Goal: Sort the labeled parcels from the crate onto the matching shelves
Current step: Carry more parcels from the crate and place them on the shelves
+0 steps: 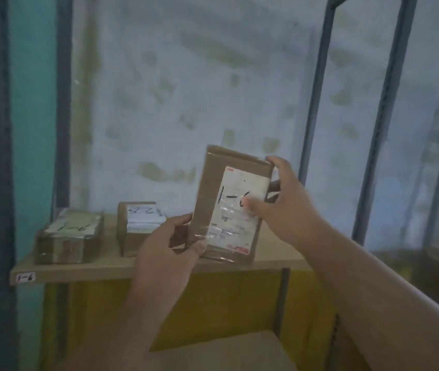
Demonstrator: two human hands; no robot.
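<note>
Shelf tagged 1-6: 2 taped parcels on top.

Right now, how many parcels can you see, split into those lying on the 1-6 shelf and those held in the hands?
Parcels on the shelf: 2, the left parcel and the middle parcel.
Parcels in the hands: 1, the held parcel, gripped by the left hand and right hand.
Total: 3.

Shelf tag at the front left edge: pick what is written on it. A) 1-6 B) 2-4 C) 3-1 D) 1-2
A: the white shelf tag reads 1-6, the same marking as on the label of the parcel held in both hands.
</note>
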